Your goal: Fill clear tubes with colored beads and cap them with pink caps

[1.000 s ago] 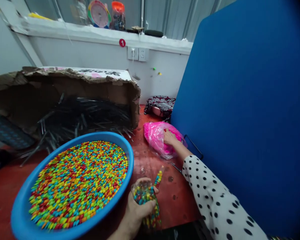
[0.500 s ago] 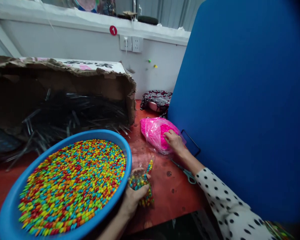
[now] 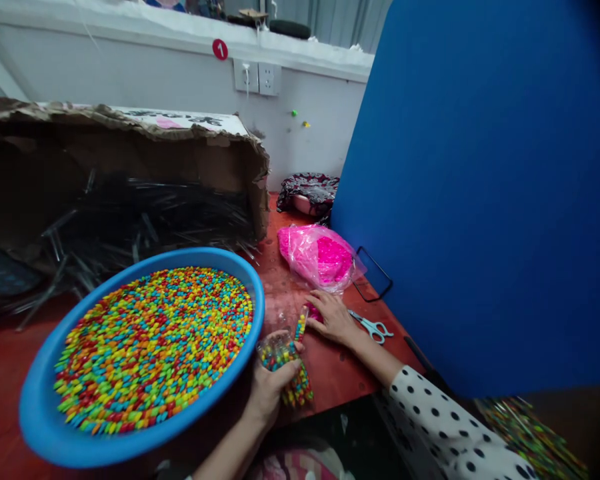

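Note:
My left hand (image 3: 269, 395) is closed around a bundle of clear tubes (image 3: 286, 365) filled with mixed coloured beads, held upright just right of the blue basin (image 3: 145, 440). One tube sticks up above the rest. My right hand (image 3: 333, 317), in a white sleeve with black dots, sits on the red table beside that tube's top. Its fingertips pinch a small pink piece (image 3: 313, 312). The basin is full of red, yellow, green and blue beads (image 3: 155, 340).
A pink plastic bag (image 3: 320, 257) of pink pieces lies behind my right hand, with pale blue scissors (image 3: 373, 327) to its right. A torn cardboard box (image 3: 130, 153) of black sticks stands at the back left. A blue partition (image 3: 480, 187) walls the right side. A dark pouch (image 3: 311, 191) lies by the wall.
My right hand left the pink bag and came back toward me, to the tubes in my left hand. The view shifted down and left.

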The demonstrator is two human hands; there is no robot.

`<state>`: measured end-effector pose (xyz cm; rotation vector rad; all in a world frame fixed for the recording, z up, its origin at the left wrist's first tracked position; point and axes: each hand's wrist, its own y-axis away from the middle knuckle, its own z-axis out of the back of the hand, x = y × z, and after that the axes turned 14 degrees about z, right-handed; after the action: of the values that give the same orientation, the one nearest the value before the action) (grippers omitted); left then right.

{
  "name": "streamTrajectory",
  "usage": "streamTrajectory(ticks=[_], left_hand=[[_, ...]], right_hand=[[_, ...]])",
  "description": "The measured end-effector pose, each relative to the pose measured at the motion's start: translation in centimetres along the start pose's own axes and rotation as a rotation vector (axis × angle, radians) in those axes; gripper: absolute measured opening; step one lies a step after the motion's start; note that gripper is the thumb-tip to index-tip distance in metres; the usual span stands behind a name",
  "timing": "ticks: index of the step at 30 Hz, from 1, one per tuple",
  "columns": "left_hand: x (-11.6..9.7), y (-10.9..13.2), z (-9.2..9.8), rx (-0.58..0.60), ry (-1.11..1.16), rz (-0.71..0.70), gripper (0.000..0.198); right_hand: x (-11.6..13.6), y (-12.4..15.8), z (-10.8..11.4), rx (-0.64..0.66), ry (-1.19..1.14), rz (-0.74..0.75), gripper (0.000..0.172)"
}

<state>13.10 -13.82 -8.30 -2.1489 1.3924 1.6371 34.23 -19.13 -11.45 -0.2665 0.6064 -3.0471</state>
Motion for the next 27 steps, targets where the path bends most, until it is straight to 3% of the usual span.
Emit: streamTrajectory(ticks=[2,8,15,20,23,27], left_hand=[[0.4,0.2,0.2,-0.002,0.028,0.015,0.058],[0.4,0.8,0.3,0.000,0.061,0.028,0.053],[0.1,1.3,0.1,-0.013,0.071,0.010,0.053],[0.6,1.3,0.5,-0.007,0.024,-0.030,0.051],[0.7,1.5,0.4,-0.033,0.012,-0.032,0.051],[0.5,1.7,-0.1,-0.040,-0.005,-0.037,0.049]], right_hand=[[-0.2,0.0,0.1,-0.006,-0.073,-0.037,0.056],[-1.5,0.7,0.2,-0.097,-0.355,-0.315,0.043],[-1.8,0.8,2.1,-0.050,-0.629,-0.110,0.053],[-0.4,1.5,3.6,-0.199,-0.449,-0.196,0.020],[0.8,2.6,3.5,-0.091,-0.374,-0.065,0.014],[2.2,3.2,2.6,0.046,-0.188,0.053,0.021]])
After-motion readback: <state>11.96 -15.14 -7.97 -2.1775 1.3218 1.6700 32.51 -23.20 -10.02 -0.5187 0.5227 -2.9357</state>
